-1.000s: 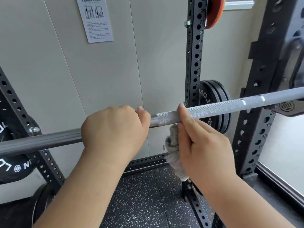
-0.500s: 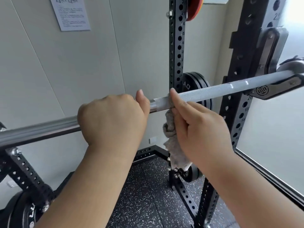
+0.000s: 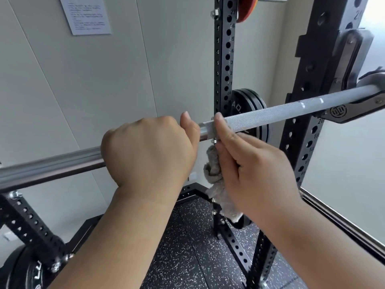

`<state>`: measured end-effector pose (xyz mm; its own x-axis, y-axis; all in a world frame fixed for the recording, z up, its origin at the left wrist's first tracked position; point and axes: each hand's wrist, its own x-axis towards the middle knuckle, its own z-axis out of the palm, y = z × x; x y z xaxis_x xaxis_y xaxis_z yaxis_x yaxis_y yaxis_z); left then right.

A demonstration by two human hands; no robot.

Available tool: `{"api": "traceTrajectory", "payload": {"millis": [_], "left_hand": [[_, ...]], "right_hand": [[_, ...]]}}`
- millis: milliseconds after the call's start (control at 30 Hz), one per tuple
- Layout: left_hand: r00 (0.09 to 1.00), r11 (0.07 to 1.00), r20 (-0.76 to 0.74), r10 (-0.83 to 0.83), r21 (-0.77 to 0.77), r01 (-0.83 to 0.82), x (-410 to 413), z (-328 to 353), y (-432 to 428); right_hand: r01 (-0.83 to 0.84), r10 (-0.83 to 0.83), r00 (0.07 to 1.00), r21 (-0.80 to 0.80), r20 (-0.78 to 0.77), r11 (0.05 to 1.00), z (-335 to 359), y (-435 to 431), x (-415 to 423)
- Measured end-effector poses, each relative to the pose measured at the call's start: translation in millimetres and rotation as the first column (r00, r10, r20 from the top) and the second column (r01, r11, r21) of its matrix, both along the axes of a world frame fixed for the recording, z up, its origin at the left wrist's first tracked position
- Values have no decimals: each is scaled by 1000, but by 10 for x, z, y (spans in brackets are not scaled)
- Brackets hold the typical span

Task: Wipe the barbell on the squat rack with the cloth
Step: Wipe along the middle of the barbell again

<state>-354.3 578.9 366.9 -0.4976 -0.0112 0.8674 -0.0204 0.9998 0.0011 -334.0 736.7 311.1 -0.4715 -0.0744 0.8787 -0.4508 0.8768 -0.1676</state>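
A steel barbell (image 3: 281,112) runs from lower left to upper right and rests in the hook of the black squat rack (image 3: 341,113) at the right. My left hand (image 3: 145,151) grips the bar's smooth middle with the thumb up. Just to its right, my right hand (image 3: 250,163) holds a grey cloth (image 3: 216,180) against the start of the knurled section, forefinger laid over the bar. The cloth's loose end hangs down below the bar.
A black perforated upright (image 3: 224,59) stands behind the bar, with black weight plates (image 3: 250,105) stored on it and an orange plate (image 3: 248,9) above. More plates (image 3: 25,270) sit at lower left. A paper notice (image 3: 87,15) hangs on the wall. Speckled rubber flooring (image 3: 187,257) lies below.
The view has swung right and closer, so the rack hook now shows at the right edge. Both hands stay on the bar in the same places, with the cloth still against the knurling.
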Motion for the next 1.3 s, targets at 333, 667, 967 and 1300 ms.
{"api": "traceTrajectory", "payload": {"millis": [333,667,967,1300], "left_hand": [[992,982,-51,-119,-155,110,84,-148,-163],[996,995,34,-83,-57,85,109,-63,-62],[997,995,27,-73,-63,74,63,-19,-60],[992,999,128,-1,-46,7,-4,48,-17]], "right_hand": [[23,-22,999,17,-48,1000,-119,-84,2],[62,-61,997,13,-51,998,-98,-32,-24],[74,-72,992,12,-107,997,-111,-54,-86],[7,-12,987,-29,-158,1000,-243,-68,-180]]}}
